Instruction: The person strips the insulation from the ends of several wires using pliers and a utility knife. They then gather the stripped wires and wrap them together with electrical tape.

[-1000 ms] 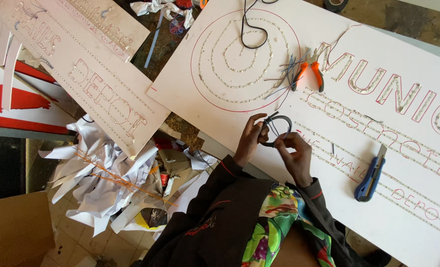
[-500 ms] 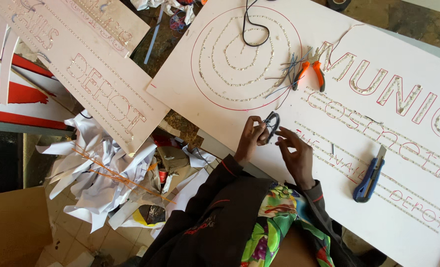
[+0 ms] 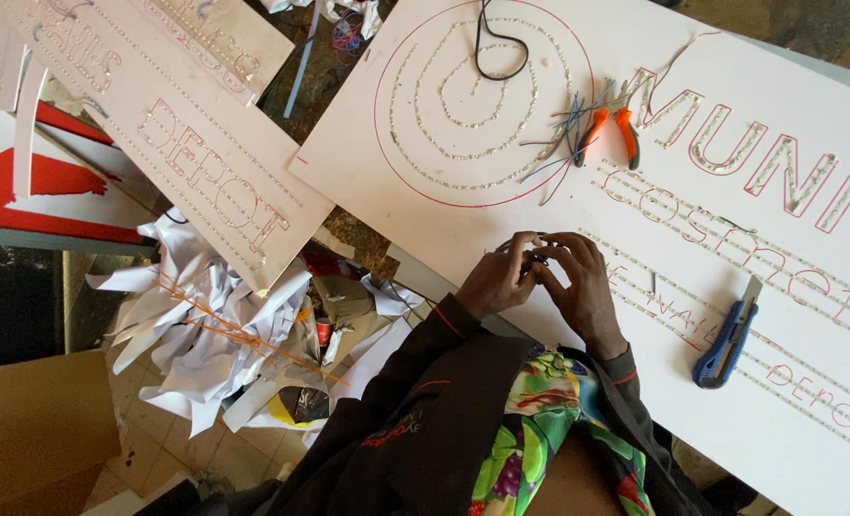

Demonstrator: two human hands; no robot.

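Wire [image 3: 525, 250], a short dark loop of it, sits pinched between both hands just above the lower edge of the big white sign board [image 3: 501, 115]. The left hand [image 3: 501, 279] has its fingers curled tight around the loop, and the right hand [image 3: 578, 282] closes its fingertips on the same piece from the other side, so the two hands touch; most of the wire is hidden behind the fingers. The board is flat, matte and pale, marked with red outlined letters and a red circle filled with spiral rows of tiny dotted lights. Near the circle's edge lie orange-handled pliers [image 3: 608, 126] beside a tangle of thin loose wires [image 3: 559, 143]. A blue utility knife [image 3: 728, 334] rests on the board well to the right of the hands. A black cable [image 3: 498, 43] loops at the top of the spiral. A second lettered board [image 3: 172, 143] lies to the left, above a heap of crumpled white paper [image 3: 205, 325], with a brown cardboard box [image 3: 33, 430] at the corner.
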